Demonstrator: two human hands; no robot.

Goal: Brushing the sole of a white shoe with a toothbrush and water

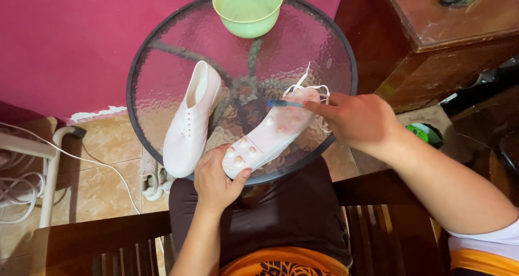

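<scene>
White shoe (pixel 270 138) — left hand (pixel 215 181) clasps heel | right hand (pixel 359 119) fingers pinched shut — blue toothbrush (pixel 285 103) on sole

Two bare forearms are seen, with no watch, ring or bracelet on the left hand (pixel 215 183) or the right hand (pixel 359 119). A short white sleeve (pixel 489 237) is worn on the right upper arm — only its edge is shown. The lap is covered by dark brown trousers (pixel 286 211), and an orange top (pixel 284 262) with a dark pattern is glimpsed below — partly cut off.
</scene>
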